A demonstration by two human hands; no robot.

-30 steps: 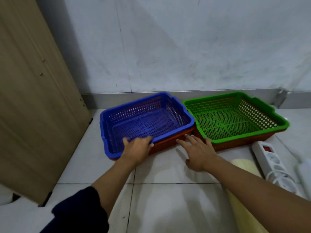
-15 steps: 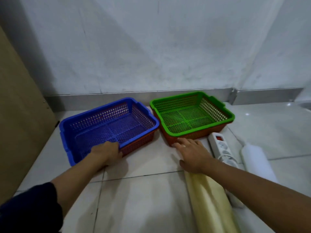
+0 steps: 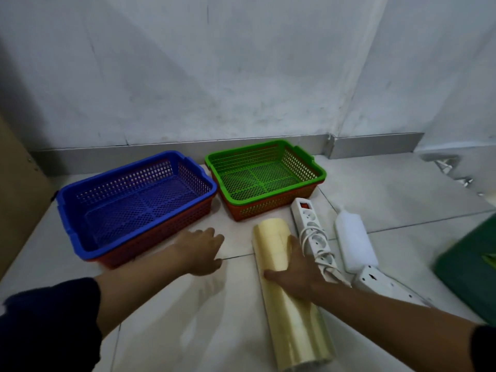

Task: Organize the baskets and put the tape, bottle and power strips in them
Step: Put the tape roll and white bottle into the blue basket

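**Right hand settling on the tape roll, baskets waiting empty**

Nearest the camera, lying lengthwise on the tiled floor (image 3: pixel 166 331), the long yellowish tape roll (image 3: pixel 295 326) is serving as the landmark for everything else. The right hand (image 3: pixel 295 272) is lying across its far half, fingers curling over the top and thumb on the left side, so it looks to be closing on the roll, though I cannot tell whether the grip is firm yet. Left of the roll, the left hand (image 3: pixel 201 249) is resting flat and spread on the floor, holding nothing, probably bracing the person while they are leaning forward.

Just right of the roll, a white power strip (image 3: pixel 312 232) with its cord wound around it is lying parallel, touching or nearly touching the hand. Further right, a white plastic bottle (image 3: pixel 353 244) is lying on its side, and a second white power strip (image 3: pixel 383 285) is sitting at the bottle's near end. These seem lined up for easy loading.

Beyond the roll, a green basket (image 3: pixel 268 178) is nesting in a reddish one; beyond and left, a blue basket (image 3: pixel 134 200) is doing likewise. Both are sitting empty near the wall, mouths up, ready for filling.

No brand or writing is readable; a red switch is showing on the nearer strip's far end.
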